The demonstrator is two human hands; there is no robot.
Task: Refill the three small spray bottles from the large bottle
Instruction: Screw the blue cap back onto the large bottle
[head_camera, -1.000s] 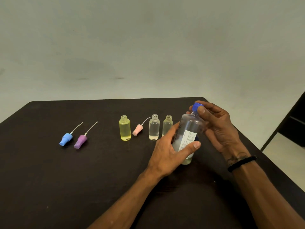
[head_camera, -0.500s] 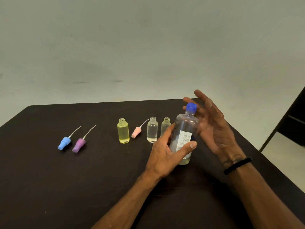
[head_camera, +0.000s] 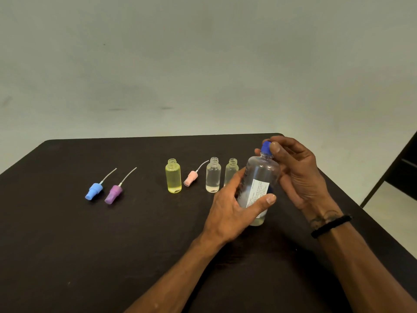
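The large clear bottle [head_camera: 259,177] with a white label stands slightly tilted on the black table [head_camera: 67,245]. My left hand [head_camera: 234,206] wraps its body. My right hand [head_camera: 295,170] pinches its blue cap [head_camera: 265,147] with thumb and fingers. Three small open bottles stand in a row to the left: a yellow one [head_camera: 173,176], a clear one [head_camera: 213,175] and a pale yellowish one [head_camera: 231,171], partly hidden behind my left hand. A pink spray head [head_camera: 191,178] lies between the yellow and clear bottles.
A blue spray head [head_camera: 93,191] and a purple spray head [head_camera: 114,194] lie on the table's left part, tubes pointing away. The table's right edge [head_camera: 361,206] runs close to my right wrist; a dark piece of furniture [head_camera: 404,170] stands beyond it.
My right hand gripped the cap, opened away from it half a second ago, and now has closed on the cap again. My left hand has kept hold of the bottle.
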